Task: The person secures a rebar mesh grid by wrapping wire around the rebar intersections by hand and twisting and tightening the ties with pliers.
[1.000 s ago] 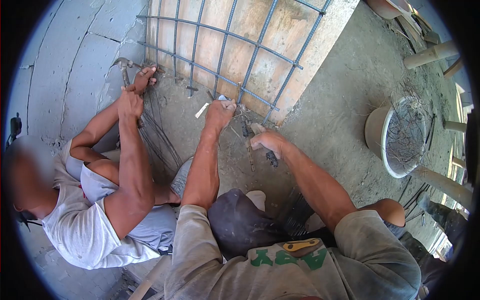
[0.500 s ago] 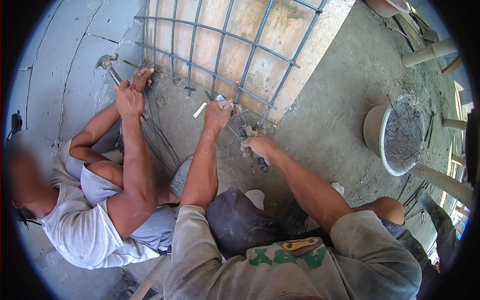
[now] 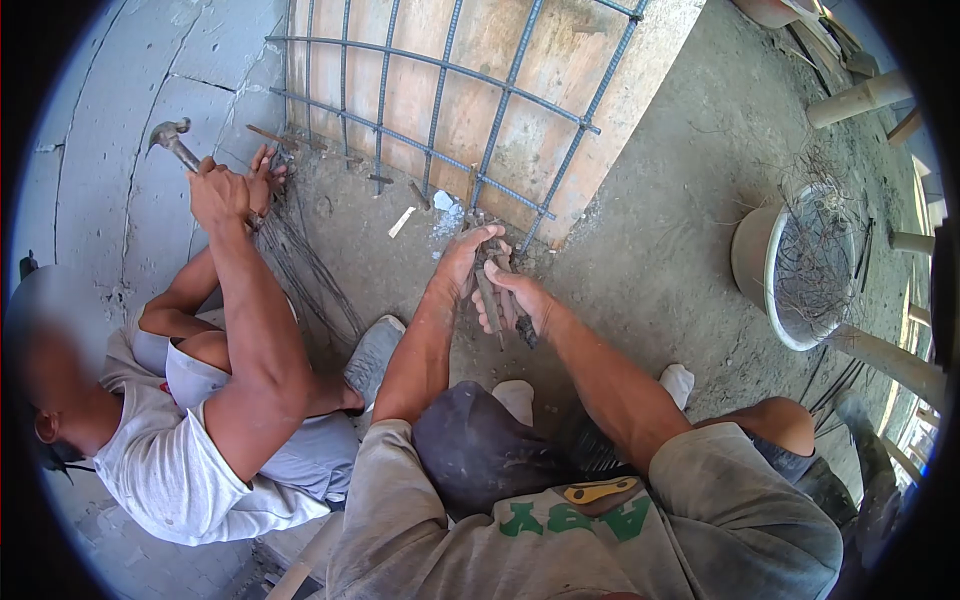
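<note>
Both my hands are together just below the lower edge of a wooden board point(image 3: 560, 130). My left hand point(image 3: 465, 262) is closed around a dirty, stick-like tool point(image 3: 489, 300). Against it, my right hand point(image 3: 515, 292) closes on the same bundle, whose parts I cannot make out clearly. A dark lump point(image 3: 526, 331) hangs below my right fingers. A rebar grid point(image 3: 510, 88) lies over the board. White-blue crumbs point(image 3: 446, 215) and a small pale chip point(image 3: 401, 222) lie on the ground near my left hand.
At the left a co-worker point(image 3: 190, 430) crouches, holding a hammer point(image 3: 172, 138) beside a block wall point(image 3: 100, 150). Thin rods point(image 3: 310, 270) lie between us. To the right stand a bucket of tangled wire point(image 3: 765, 275) and wooden poles point(image 3: 860, 100).
My left hand has come away from the grid's edge and down to my right hand, which has moved left. The white-blue crumbs are now exposed. The co-worker's hammer has moved left.
</note>
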Tool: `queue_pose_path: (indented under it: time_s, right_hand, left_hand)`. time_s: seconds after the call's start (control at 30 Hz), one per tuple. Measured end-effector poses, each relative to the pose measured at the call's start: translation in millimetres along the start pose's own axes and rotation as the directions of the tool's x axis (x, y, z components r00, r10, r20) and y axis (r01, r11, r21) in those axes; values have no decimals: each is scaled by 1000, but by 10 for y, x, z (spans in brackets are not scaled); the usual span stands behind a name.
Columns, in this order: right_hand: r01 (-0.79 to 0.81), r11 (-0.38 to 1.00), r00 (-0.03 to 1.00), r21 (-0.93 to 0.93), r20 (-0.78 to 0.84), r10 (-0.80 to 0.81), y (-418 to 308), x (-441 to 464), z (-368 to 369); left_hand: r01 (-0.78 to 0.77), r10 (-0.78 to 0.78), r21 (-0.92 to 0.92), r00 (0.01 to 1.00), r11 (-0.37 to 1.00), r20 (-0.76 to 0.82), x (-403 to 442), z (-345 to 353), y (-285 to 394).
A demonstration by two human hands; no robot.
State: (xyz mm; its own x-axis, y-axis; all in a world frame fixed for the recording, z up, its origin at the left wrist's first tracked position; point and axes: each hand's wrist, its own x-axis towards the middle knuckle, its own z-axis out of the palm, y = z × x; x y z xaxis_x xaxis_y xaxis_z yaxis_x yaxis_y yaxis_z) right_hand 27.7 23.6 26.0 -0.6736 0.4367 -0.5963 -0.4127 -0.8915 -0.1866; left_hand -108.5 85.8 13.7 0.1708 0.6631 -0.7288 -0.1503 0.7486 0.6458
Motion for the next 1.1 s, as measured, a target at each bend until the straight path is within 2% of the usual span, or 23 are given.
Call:
queue_pose_path:
  time_s: [0.1, 0.13, 0.17, 0.2, 0.23, 0.27, 0.33, 0.37, 0.43, 0.47, 0.5, 0.53, 0.57, 0.63, 0.67, 0.77, 0.83, 0.87, 0.93, 1.0, 1.03, 1.07, 1.1]
  right_hand:
    - [-126, 933, 960, -336, -277, 30, 37, -125, 110]
    - [-57, 864, 943, -501, -311, -119, 99, -140, 117]
    - [-5, 760, 910, -650, -318, -266, 227, -166, 136]
    - [30, 625, 862, -780, -296, -411, 349, -194, 167]
    - [-110, 522, 803, -846, -385, -456, 439, -275, 265]
    - [-188, 502, 749, -844, -454, -483, 527, -244, 303]
    - [-334, 467, 625, -819, -563, -540, 638, -144, 356]
    - [-310, 491, 648, -814, -559, -517, 622, -138, 364]
    - [-268, 544, 695, -795, -551, -462, 577, -173, 341]
    - [-106, 763, 831, -638, -478, -285, 535, -221, 232]
    - [4, 921, 933, -390, -329, -144, 467, -288, 63]
    - [49, 994, 990, -93, -124, -60, 396, -356, -46]
    - [29, 999, 999, 19, -30, -28, 350, -421, -96]
    - [-41, 974, 985, 224, 173, 2, 225, -501, -113]
    - [-33, 975, 987, 218, 163, -3, 243, -488, -110]
    - [-20, 982, 990, 187, 141, -7, 356, -412, -94]
    - [-25, 991, 989, 133, 146, 6, 376, -384, -41]
    - [-30, 1000, 999, 5, 22, 30, 375, -396, 7]
    - [-80, 965, 973, -249, -230, 21, 304, -488, 219]
    - [-46, 735, 850, -677, -413, -327, 445, -484, 318]
    - [-89, 548, 751, -832, -417, -511, 516, -463, 373]
    - [-165, 501, 713, -849, -454, -535, 573, -381, 406]
    - [-244, 453, 671, -857, -487, -560, 623, -281, 431]
  left_hand:
    - [-31, 57, 253, 994, 967, -94, 39, -27, -7]
    - [-45, 94, 350, 988, 936, -124, 58, -8, 8]
    - [-141, 227, 434, 962, 890, -153, 132, -11, -123]
    - [-98, 247, 592, 953, 800, -175, 197, -31, -150]
    - [-45, 269, 728, 943, 684, -194, 251, -38, -145]
    - [17, 292, 837, 933, 547, -209, 277, -46, -168]
    - [134, 283, 866, 912, 481, -298, 192, 102, -95]
    - [196, 285, 874, 894, 445, -346, 135, 164, -21]
    - [203, 294, 864, 883, 461, -365, 14, 212, 72]
    - [202, 297, 859, 881, 470, -370, -21, 234, 77]
    - [120, 263, 796, 906, 593, -332, -30, 233, 43]
    - [37, 240, 709, 927, 704, -286, -31, 222, -6]
    - [-40, 224, 599, 946, 800, -236, -34, 210, -49]
    - [63, -19, 285, 988, 957, -155, -8, 175, -72]
    - [145, -135, 119, 987, 982, -84, -6, 140, -107]
    - [108, -86, -212, 990, 971, 109, -68, 108, -156]
    - [109, -81, -285, 991, 952, 107, -31, 67, -225]
    - [104, -73, -323, 992, 941, 106, 4, 52, -238]
    - [84, -83, -112, 996, 990, 6, 59, -9, -236]
    - [78, -55, 172, 989, 982, -137, 81, 18, -232]
    - [87, -9, 343, 975, 935, -223, 80, 87, -218]
    - [107, 52, 501, 954, 859, -294, 94, 141, -199]
    - [146, 155, 708, 927, 691, -342, 80, 163, -147]
